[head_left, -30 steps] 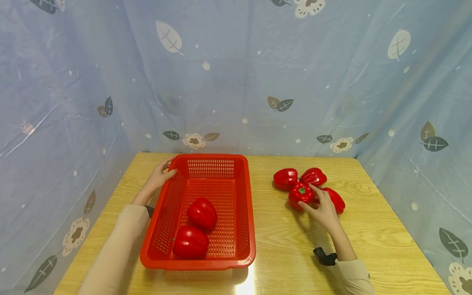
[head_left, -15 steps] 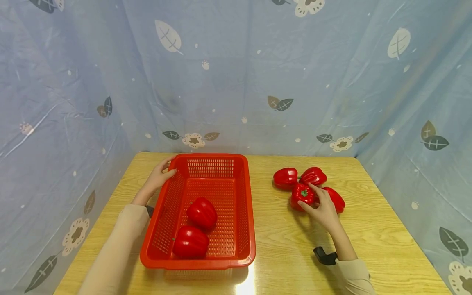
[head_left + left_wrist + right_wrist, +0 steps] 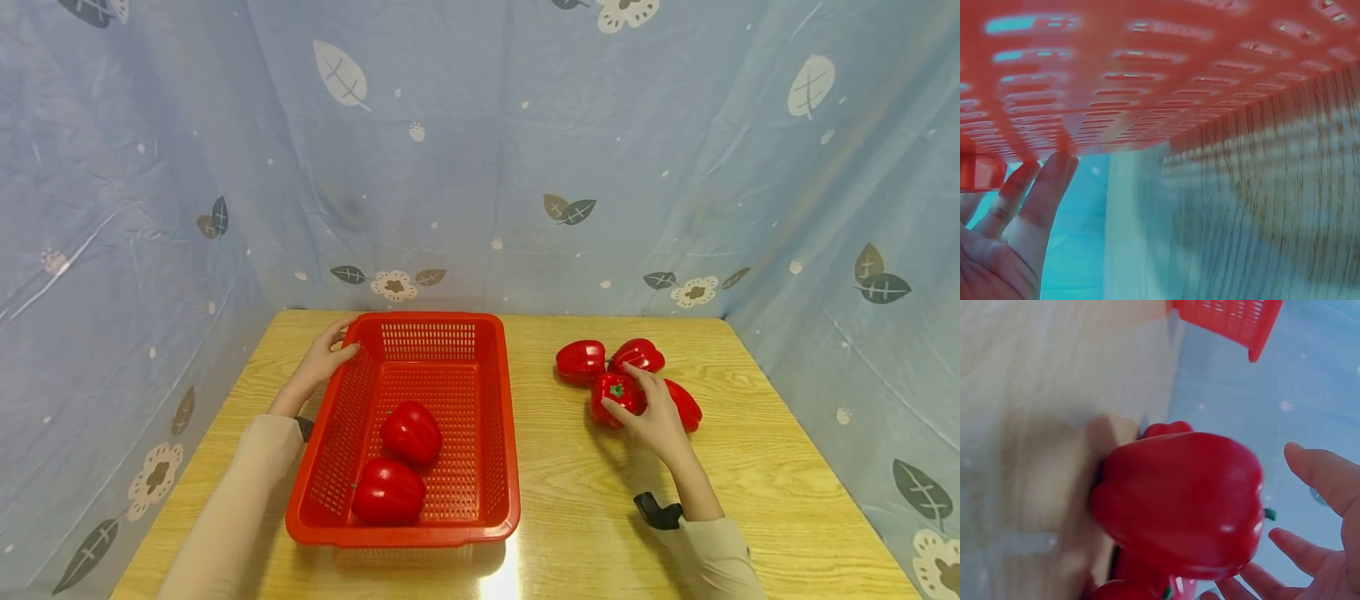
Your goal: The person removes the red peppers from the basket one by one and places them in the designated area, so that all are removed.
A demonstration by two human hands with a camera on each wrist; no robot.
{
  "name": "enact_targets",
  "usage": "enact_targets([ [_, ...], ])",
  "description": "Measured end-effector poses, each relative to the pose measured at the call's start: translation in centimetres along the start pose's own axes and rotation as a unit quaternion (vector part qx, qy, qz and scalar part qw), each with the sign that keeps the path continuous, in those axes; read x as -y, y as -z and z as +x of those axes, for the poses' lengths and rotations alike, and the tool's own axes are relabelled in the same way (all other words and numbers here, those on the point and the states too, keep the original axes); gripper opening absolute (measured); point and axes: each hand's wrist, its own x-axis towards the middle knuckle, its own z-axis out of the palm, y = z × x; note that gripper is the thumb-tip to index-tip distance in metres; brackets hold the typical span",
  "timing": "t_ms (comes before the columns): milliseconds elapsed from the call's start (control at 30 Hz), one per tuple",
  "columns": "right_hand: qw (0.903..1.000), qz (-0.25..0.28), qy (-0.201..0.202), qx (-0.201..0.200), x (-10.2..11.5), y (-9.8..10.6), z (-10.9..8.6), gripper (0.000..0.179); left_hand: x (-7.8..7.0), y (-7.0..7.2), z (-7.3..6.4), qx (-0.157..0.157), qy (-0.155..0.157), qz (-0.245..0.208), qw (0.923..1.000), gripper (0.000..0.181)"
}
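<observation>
My left hand (image 3: 321,362) grips the left rim of a red plastic basket (image 3: 497,417), thumb over the rim; in the left wrist view its fingers (image 3: 1044,200) lie against the slotted outer wall. Inside the basket are two red bell peppers, one (image 3: 411,433) behind the other (image 3: 387,492). To the right, my right hand (image 3: 657,417) is spread over an upright bell pepper (image 3: 611,404) with a green stem, standing on the table. In the right wrist view the thumb (image 3: 1319,472) is apart from this pepper (image 3: 1179,503); some fingertips are close to its lower edge, contact unclear.
Three more red bell peppers lie around the upright one: back left (image 3: 581,362), back right (image 3: 637,356) and right (image 3: 682,406), the last partly behind my hand. A wooden table (image 3: 570,500) bears everything. A blue patterned curtain (image 3: 480,167) encloses its back and sides.
The upright pepper shifted slightly right, then stayed about there. My right hand has moved a little up and left, its thumb and fingers spread over the pepper. Left hand and basket are still.
</observation>
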Motion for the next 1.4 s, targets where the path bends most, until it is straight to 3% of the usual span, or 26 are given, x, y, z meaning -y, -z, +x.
enact_targets([
  [167,0.9998,0.017,0.014,-0.003,1.2,0.1,0.6,0.067,-0.3,0.1,0.2,0.006,0.033,0.015,0.9993,0.058],
  [333,0.999,0.024,0.037,-0.011,2.7,0.0,1.2,0.065,-2.4,0.0,-0.3,0.007,0.028,0.054,0.9981,0.056],
  [600,0.9965,0.038,0.065,-0.036,4.5,-1.0,2.4,0.061,-1.1,-0.1,0.1,-0.017,0.022,0.118,0.9926,0.056],
  [967,0.9936,0.054,0.093,-0.034,6.9,-3.0,3.2,0.058,-2.0,-0.7,0.1,-0.032,0.043,0.17,0.9841,0.055],
  [1233,0.9902,0.064,0.124,-0.011,8.4,-4.8,3.6,0.055,-2.5,-1.5,-0.3,-0.073,0.041,0.192,0.9778,0.055],
  [1400,0.9884,0.065,0.137,0.0,9.5,-6.1,3.9,0.054,-2.9,-1.7,-0.4,-0.079,0.044,0.2,0.9755,0.054],
])
